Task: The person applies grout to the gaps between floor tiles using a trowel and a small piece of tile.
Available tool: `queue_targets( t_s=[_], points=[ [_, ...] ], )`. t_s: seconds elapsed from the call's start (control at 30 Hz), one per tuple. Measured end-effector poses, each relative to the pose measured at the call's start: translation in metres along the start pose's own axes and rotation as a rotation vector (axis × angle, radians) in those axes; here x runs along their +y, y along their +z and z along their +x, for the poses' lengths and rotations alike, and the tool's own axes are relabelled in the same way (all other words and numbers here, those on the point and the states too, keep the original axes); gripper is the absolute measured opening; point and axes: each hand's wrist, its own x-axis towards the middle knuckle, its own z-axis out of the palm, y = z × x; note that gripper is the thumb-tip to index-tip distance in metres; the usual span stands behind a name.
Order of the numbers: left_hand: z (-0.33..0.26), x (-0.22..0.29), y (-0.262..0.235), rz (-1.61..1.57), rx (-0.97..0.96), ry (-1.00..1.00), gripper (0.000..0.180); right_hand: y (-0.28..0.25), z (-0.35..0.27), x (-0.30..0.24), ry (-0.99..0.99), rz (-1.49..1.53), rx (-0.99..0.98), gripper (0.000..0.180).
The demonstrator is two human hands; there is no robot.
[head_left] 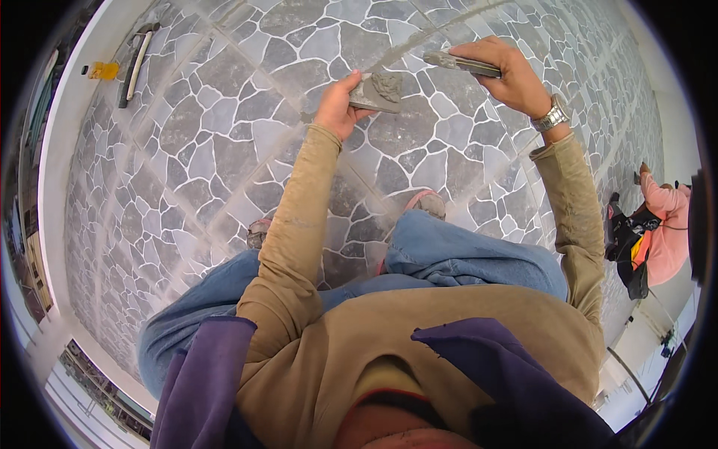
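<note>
My left hand (338,108) grips a small flat grey board (374,102) with its thumb on top. A lump of wet grey grout (387,85) sits on the board's far right part. To the right, my right hand (516,76) is closed around a thin, flat hand tool (465,64), seen nearly edge-on and smeared with grey. It looks like a float or scraper, but its exact kind is unclear. Both hands are above the stone-patterned tile floor (407,123). Beyond them runs a joint with a fresh, darker grout line (422,35).
Two long-handled tools (137,66), one like a hammer, lie at the far left beside a small yellow bottle (103,70). A low white ledge (56,172) borders the left side. At the right, another person in pink (662,232) works low by the wall.
</note>
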Motion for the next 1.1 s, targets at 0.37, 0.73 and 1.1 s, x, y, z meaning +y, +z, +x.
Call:
queue_targets(
  t_s=[0.37,0.73,1.1],
  points=[
    [-0.047,-0.011,-0.037,-0.123,0.174,0.019,0.042,0.077,-0.009,0.044,-0.042,-0.098,0.128,0.039],
    [-0.053,0.171,-0.011,0.187,0.103,0.223,0.041,0.197,0.054,0.049,0.174,-0.490,0.160,0.019],
    [-0.119,0.233,-0.006,0.474,-0.060,0.106,0.045,0.206,0.013,-0.086,0.072,-0.069,-0.015,0.022]
  ],
)
